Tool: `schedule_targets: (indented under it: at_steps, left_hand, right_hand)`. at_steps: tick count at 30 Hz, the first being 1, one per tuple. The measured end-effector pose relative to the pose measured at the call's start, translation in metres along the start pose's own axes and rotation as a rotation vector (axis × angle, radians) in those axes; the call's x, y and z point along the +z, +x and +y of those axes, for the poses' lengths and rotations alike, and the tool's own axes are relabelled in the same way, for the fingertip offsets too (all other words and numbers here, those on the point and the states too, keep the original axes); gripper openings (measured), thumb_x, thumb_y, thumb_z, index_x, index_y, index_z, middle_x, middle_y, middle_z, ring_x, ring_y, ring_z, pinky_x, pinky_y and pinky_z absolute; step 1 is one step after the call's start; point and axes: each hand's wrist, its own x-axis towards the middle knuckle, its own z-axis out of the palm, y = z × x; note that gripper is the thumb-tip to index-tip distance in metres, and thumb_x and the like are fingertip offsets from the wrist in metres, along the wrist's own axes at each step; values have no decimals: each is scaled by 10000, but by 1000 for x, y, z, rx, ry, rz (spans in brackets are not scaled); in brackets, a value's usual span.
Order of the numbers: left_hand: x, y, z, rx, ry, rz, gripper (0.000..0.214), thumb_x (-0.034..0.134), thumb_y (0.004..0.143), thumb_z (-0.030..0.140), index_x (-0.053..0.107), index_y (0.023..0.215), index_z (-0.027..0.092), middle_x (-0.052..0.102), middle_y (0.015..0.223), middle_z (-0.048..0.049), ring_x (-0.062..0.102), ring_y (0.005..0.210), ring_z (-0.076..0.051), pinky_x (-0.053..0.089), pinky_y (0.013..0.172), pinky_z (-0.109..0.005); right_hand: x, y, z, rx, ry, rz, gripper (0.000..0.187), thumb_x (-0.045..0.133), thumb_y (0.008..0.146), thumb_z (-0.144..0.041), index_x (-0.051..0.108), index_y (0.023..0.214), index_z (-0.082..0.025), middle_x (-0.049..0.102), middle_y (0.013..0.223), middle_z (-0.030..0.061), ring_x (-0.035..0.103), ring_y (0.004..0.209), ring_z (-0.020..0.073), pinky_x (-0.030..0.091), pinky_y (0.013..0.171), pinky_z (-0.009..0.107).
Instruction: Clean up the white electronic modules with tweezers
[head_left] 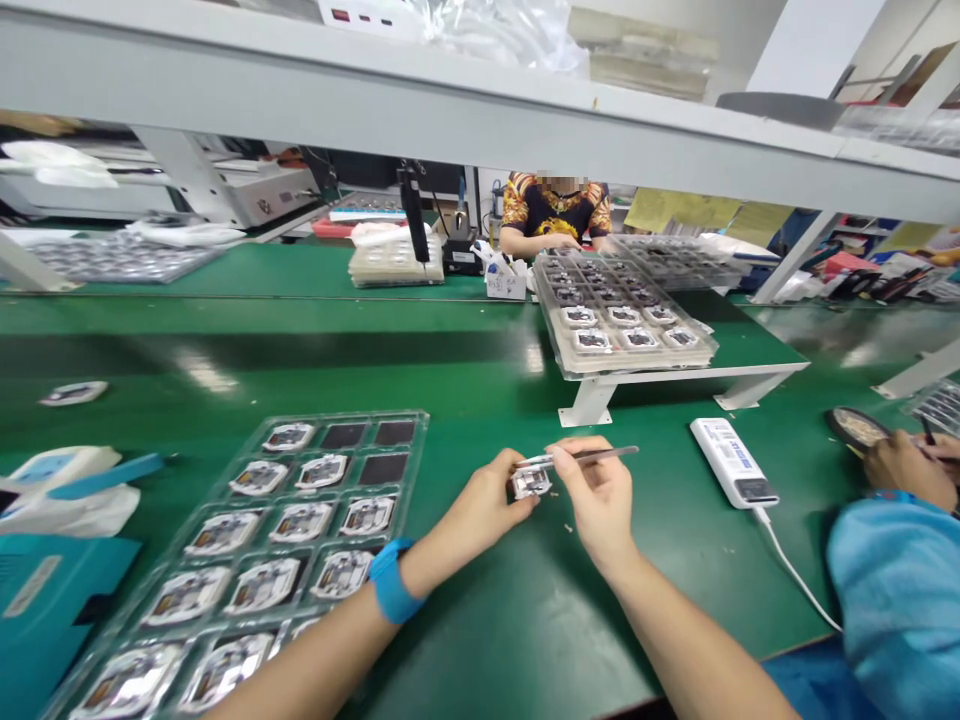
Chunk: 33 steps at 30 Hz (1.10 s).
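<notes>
Our left hand [486, 498] grips a small white-and-silver electronic part [532, 484], which is right of the clear plastic compartment tray [418, 458], above the glossy green desk [480, 620]. Our right hand [604, 500] pinches slender grey metal tweezers [613, 453] by the part's upper edge; we cannot tell whether they touch. Farther right of the tray, we see a white oblong device [729, 455] with a cable [795, 570].

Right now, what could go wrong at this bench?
1. The thin tool in the right hand is right at the small unit held in the left hand; a slip might scratch it.
2. The blue wristband overlaps the tray in this view, so the left arm could brush parts there.
3. The white cable runs near a co-worker's blue sleeve, which might snag it.
</notes>
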Motion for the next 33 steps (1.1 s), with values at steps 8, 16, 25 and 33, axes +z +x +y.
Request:
schedule_targets:
  at_steps: [8, 16, 25, 33]
  left_hand:
    - [-27, -42, 12, -315, -452, -103, 474, 772, 745, 381, 647, 1159, 185, 702, 881, -19, 585, 683, -127, 414, 606, -243]
    - [-28, -53, 5, -447, -506, -18, 364, 771, 737, 435, 564, 922, 200, 758, 765, -44, 649, 579, -164, 387, 495, -240]
    - [-26, -57, 5, -369, -634, 74, 349, 797, 700, 387, 605, 917, 192, 749, 825, -32, 686, 712, -188, 478, 614, -278]
    - [-28, -58, 6, -352, -605, 123, 378, 742, 752, 338, 647, 1076, 168, 700, 762, -6, 557, 594, -123, 385, 557, -254]
  right_hand:
    - [5, -9, 0, 1, -1, -65, 142, 739, 825, -342, 669, 817, -218, 729, 810, 31, 697, 788, 199, 563, 741, 341]
    - [7, -11, 5, 26, -45, -82, 129, 747, 816, -330, 673, 808, -225, 730, 803, 29, 700, 777, 193, 565, 731, 335]
    - [8, -12, 6, 30, -64, -83, 162, 757, 807, -357, 668, 801, -222, 724, 799, 28, 702, 767, 195, 573, 713, 334]
    - [8, -14, 6, 43, -47, -130, 187, 765, 803, -381, 660, 797, -227, 726, 790, 27, 706, 763, 199, 575, 714, 341]
